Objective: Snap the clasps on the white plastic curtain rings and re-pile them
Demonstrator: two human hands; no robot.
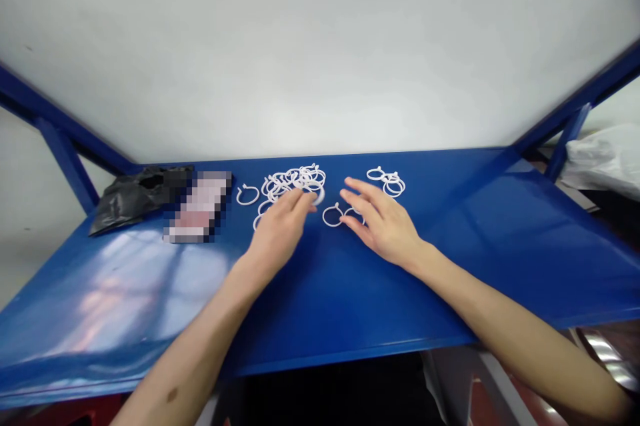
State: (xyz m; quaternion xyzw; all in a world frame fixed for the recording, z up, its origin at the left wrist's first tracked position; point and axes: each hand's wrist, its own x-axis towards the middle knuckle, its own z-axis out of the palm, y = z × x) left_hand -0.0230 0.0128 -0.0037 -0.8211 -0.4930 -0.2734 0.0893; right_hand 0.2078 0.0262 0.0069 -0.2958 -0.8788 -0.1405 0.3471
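The left hand [280, 223] reaches in over the front of a loose pile of thin white rings [295, 181], its fingers drawn close together and a blurred white ring [321, 196] showing at the fingertips — whether it is firmly pinched or only touched, I cannot tell. The right hand [384, 221] is spread, fingers apart and palm turned inward, its thumb low and the other fingers fanned out above it. Part of this hand covers a half-hidden ring [354, 209], and just to the left of that one lies a whole ring [333, 225], its small knob pointing toward the back. The rings all lie on a glossy blue tabletop [320, 319]: the pile sits near the back edge, overlapping in a tangle, with some rings partly hidden by the left hand, and a single open ring [248, 204] rests just beside it on the left. Beyond the right hand, near the back, is a small cluster of rings [394, 179], some of them overlapping. Farther left, a pixelated flat rectangular object [200, 206] lies at a slant next to a crumpled black plastic bag [133, 203]. A plain whitish panel [320, 46] rises behind — with blue metal bars [63, 156] at either side, and translucent plastic wrapping [607, 159] at the far right
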